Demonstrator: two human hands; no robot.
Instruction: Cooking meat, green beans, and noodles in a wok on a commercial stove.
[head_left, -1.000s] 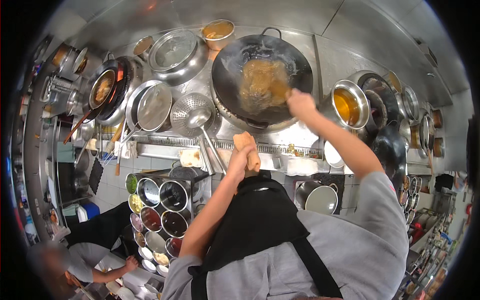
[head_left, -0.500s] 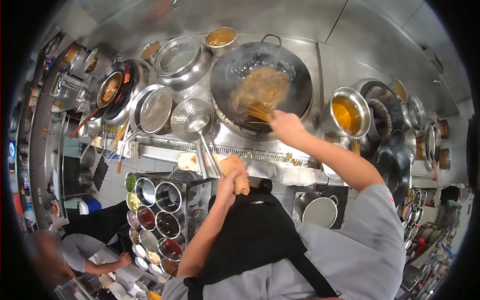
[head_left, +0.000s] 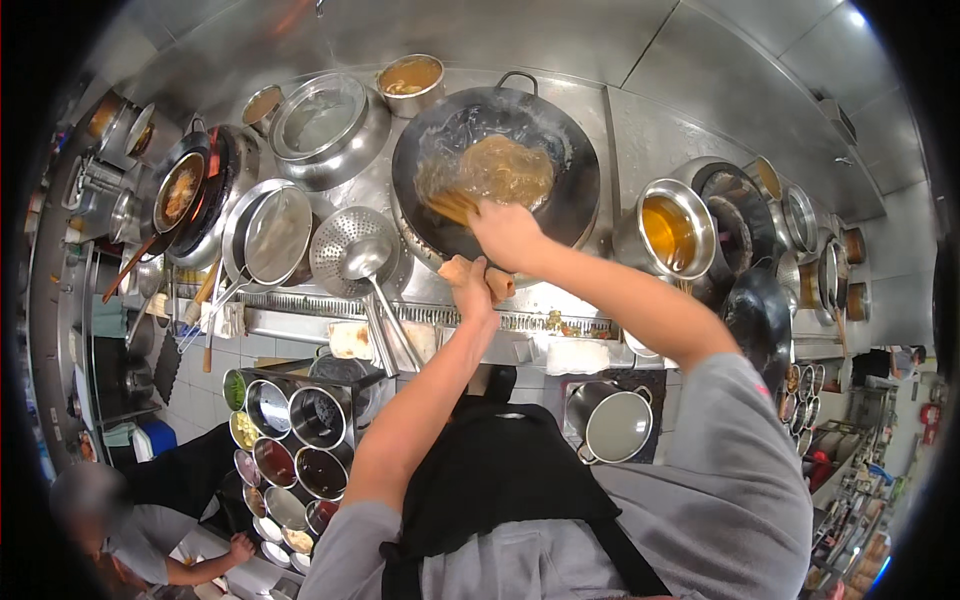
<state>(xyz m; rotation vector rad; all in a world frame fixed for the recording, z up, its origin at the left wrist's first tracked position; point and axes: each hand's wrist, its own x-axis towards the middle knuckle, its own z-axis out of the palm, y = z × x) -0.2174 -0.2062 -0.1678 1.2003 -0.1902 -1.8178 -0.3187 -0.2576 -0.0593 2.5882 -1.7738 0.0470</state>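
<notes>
A black wok (head_left: pixel 573 190) sits on the steel range with cloudy brown liquid (head_left: pixel 510 170) swirling in it. My right hand (head_left: pixel 505 235) reaches over the near rim, fingers closed round a bamboo wok brush (head_left: pixel 452 206). The brush bristles lie against the near left of the wok's inside, at the liquid's edge. At the near rim, my left hand (head_left: pixel 473 292) is closed on a folded tan cloth (head_left: pixel 500 284). The cloth is against the rim or just short of it; I cannot tell which.
Left of the wok lie a perforated strainer (head_left: pixel 332 250) and a ladle (head_left: pixel 368 258). A pot of amber oil (head_left: pixel 668 235) stands to the right. Several seasoning tins (head_left: pixel 275 460) are at lower left, near a co-worker (head_left: pixel 165 530). A two-handled pot (head_left: pixel 618 425) is at lower right.
My left hand has moved the cloth forward from my apron to the wok's near rim. My right hand has swept the brush leftward in the wok. The whole view has shifted slightly.
</notes>
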